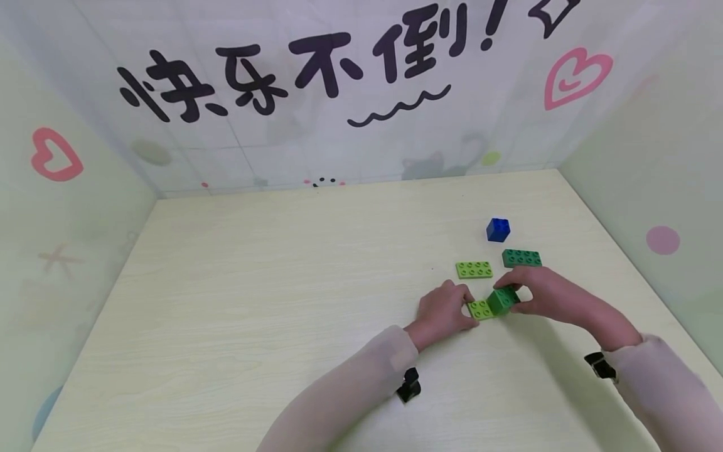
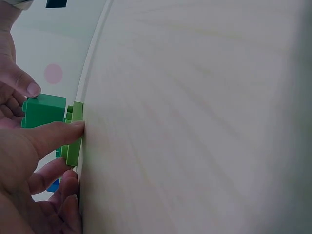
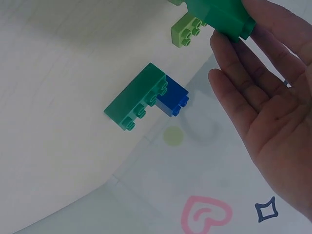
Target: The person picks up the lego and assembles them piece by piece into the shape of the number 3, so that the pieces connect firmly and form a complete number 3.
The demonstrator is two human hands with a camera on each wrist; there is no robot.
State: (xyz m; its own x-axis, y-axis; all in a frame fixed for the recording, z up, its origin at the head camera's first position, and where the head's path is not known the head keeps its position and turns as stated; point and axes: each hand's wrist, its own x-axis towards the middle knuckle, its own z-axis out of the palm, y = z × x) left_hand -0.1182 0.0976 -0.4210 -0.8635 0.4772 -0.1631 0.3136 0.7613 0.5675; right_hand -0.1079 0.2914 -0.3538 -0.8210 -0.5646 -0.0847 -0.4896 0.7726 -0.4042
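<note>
A person sits at a pale wooden desk (image 1: 254,301) walled by decorated panels. Toward the right of the desk, the left hand (image 1: 443,311) steadies a light green flat plate (image 1: 480,309) that lies on the desk, its fingers (image 2: 53,134) curled against the plate's near edge, pinching it in place. Just to the right, the right hand (image 1: 545,294) grips a dark green brick (image 1: 503,299) between thumb and fingertips, holding it over the plate's right end, touching or nearly so. The step in hand appears to be seating the brick on the plate; the next move likely calls for lining up the studs and pressing straight down. Beyond the hands lie a second light green plate (image 1: 474,270), a dark green plate (image 1: 521,258) and, farthest back, a small blue brick (image 1: 498,230).
</note>
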